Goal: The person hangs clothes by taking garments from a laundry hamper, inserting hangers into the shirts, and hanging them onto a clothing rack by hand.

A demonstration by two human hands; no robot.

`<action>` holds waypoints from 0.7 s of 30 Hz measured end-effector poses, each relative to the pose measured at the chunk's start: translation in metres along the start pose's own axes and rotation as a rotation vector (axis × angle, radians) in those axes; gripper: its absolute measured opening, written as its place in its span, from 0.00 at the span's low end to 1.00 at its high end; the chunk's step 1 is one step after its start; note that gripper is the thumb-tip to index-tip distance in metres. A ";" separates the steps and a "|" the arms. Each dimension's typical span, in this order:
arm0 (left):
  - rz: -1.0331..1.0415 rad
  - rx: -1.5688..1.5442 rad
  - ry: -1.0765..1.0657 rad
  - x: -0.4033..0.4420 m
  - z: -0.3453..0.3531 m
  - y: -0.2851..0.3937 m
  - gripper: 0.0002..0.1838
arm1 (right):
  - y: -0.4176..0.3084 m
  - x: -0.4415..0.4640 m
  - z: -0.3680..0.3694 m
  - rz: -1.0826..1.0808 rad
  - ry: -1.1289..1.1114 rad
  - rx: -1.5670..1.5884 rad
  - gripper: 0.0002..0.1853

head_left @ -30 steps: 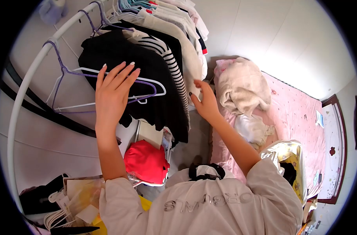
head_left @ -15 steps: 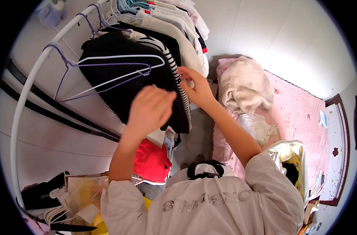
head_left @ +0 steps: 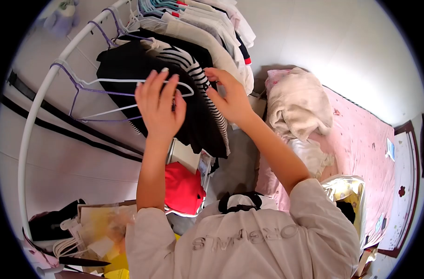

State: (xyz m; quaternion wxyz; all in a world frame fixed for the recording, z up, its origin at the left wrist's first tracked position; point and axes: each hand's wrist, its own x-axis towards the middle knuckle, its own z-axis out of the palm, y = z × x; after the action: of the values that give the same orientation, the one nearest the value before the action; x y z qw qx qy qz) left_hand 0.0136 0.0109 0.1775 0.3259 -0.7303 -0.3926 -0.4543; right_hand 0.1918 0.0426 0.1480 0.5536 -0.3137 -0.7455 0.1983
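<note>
My left hand (head_left: 161,104) is raised in front of a black garment (head_left: 123,63) and the ends of the bare hangers, its fingers apart. A white hanger (head_left: 112,80) and a purple hanger (head_left: 76,88) hang together from the white rail (head_left: 34,104). My right hand (head_left: 229,95) is at the edge of the black-and-white striped garment (head_left: 193,67), thumb and fingers apart, with nothing visible between them. The black garment hangs beside the striped one; whether my fingertips touch either cannot be made out.
More clothes (head_left: 193,32) hang farther along the rail. A pink bed (head_left: 351,135) with a beige blanket (head_left: 298,102) stands at the right. Below are a red cloth (head_left: 183,188), a bag with a shiny lining (head_left: 344,186) and plastic packets (head_left: 105,223).
My left hand came down off the bare hangers, blurred at mid-height, then rose again with fingers spread. My right hand moved left and up to the striped garment. The bare hangers swung slightly.
</note>
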 end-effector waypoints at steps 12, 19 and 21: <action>0.035 0.045 -0.333 0.038 -0.045 -0.031 0.07 | -0.053 0.030 0.036 -0.178 -0.359 -0.299 0.17; -0.146 0.137 -0.623 0.042 -0.082 -0.016 0.07 | -0.060 0.012 0.042 -0.495 -0.339 -0.183 0.19; -0.288 0.086 -0.760 0.049 -0.094 -0.010 0.06 | -0.064 0.011 0.041 -0.519 -0.419 -0.116 0.22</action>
State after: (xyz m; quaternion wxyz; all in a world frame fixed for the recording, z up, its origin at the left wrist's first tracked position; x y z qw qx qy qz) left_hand -0.0198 -0.0494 0.2588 0.1211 -0.7693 -0.6020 -0.1763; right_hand 0.1348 0.0061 0.1843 0.4015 -0.0970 -0.9082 0.0681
